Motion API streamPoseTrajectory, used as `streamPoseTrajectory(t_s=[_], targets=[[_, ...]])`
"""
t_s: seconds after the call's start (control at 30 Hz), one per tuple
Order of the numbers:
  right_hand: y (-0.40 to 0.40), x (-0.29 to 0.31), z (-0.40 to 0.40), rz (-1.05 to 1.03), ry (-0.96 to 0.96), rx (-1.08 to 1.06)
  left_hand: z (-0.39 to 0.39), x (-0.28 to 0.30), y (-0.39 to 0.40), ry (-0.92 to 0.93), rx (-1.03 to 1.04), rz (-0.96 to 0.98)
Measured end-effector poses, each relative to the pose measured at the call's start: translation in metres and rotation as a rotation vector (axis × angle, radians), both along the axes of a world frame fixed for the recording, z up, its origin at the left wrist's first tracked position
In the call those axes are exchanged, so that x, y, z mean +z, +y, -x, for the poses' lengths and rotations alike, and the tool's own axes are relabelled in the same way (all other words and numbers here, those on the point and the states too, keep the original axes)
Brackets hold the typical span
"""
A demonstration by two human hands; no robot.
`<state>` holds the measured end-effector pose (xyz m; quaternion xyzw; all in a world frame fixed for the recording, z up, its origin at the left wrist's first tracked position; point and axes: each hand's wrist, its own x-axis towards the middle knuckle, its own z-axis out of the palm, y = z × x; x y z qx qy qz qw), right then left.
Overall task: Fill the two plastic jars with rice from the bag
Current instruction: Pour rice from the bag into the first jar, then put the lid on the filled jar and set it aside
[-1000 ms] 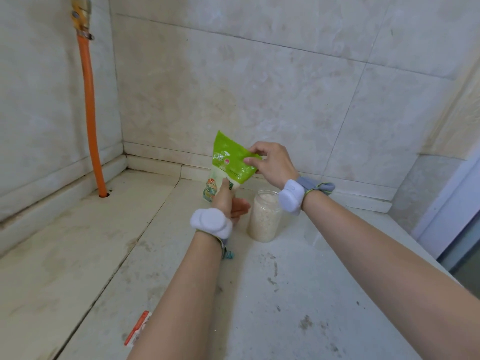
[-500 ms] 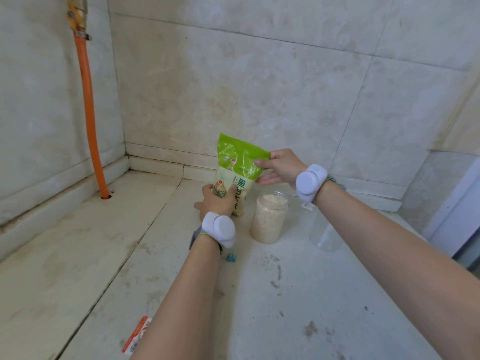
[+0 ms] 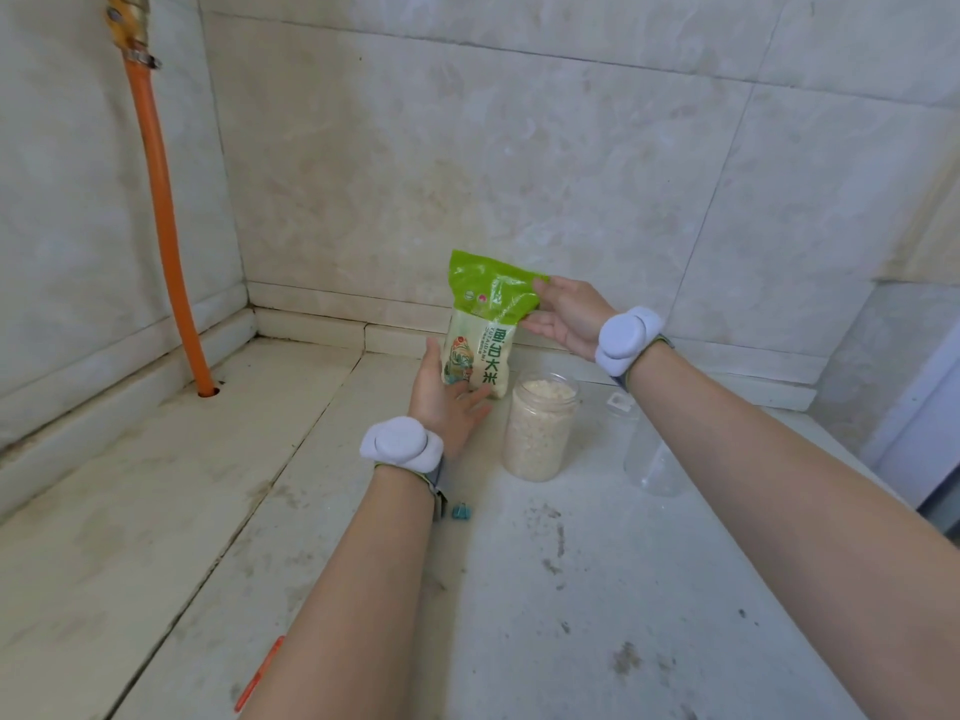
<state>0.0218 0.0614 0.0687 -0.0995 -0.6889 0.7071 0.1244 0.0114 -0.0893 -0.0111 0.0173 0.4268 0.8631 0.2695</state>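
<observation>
Rice bag [image 3: 483, 330], green at the top and pale below with printed characters, stands upright near the back edge of the surface [image 3: 519, 589], close to the tiled back wall [image 3: 467, 148]. The right hand [image 3: 566, 317] pinches the bag's crumpled green top at its right corner, thumb on the front and fingers behind. The left hand [image 3: 444, 394] lies against the lower left side of the bag with its fingers fairly straight and spread, touching the pack without closing round it. Just right of the bag's foot stands a clear plastic jar [image 3: 540, 428] with no lid, filled with rice almost to its neck. A second clear jar [image 3: 649, 454] stands further right, partly hidden behind the right forearm; it looks empty, though how much it holds cannot be told for certain. Each wrist carries a white rounded device [image 3: 400, 444] on a strap. A small teal binder clip [image 3: 461, 511] lies on the surface just beside the left wrist. Near the front left edge, partly hidden by the left forearm, lies a thin orange object [image 3: 260, 672]. An orange hose [image 3: 166, 226] runs down the left wall and enters a hole in the surface near the back left corner.
</observation>
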Motion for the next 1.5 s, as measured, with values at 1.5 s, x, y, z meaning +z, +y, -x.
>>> streamPoseTrajectory(t_s=[1.5], targets=[[-0.032,-0.102,-0.116,-0.583,0.035,-0.4,-0.031,-0.003,0.027,0.241,-0.121,0.277]])
